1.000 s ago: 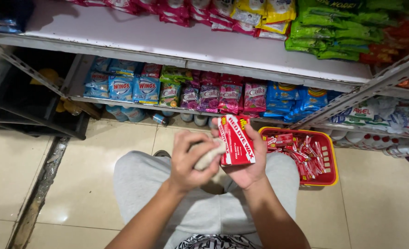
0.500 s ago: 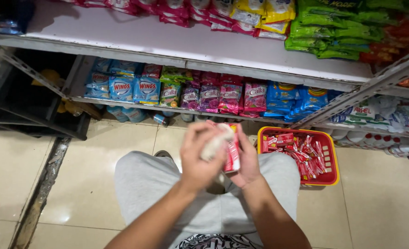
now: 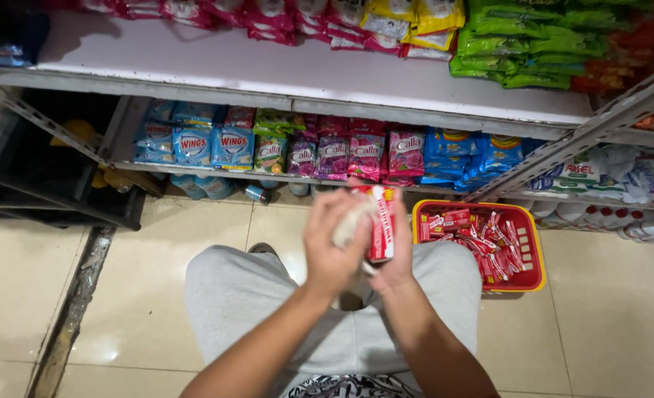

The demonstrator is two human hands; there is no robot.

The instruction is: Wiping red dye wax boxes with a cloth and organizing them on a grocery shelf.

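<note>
Crouching on the tiled floor (image 3: 194,243) in grey trousers, facing a low metal shelf (image 3: 386,88). Gripping a red and white box (image 3: 380,225) upright in the right hand (image 3: 394,258), fingers wrapped around its lower edge, above the knees and just left of a red basket (image 3: 532,278). Pressing the left hand (image 3: 334,247) against the box's left face, fingers curled tight around a pale cloth (image 3: 350,221), blurred with motion. Sitting on the floor beside the right knee, the basket holding many more red boxes (image 3: 478,236) in a loose heap. Standing in a row on the lower shelf behind the hands: blue, green, purple and pink sachet packs (image 3: 334,151). Lying on the top shelf: pink, yellow and green packets (image 3: 489,37).
</note>
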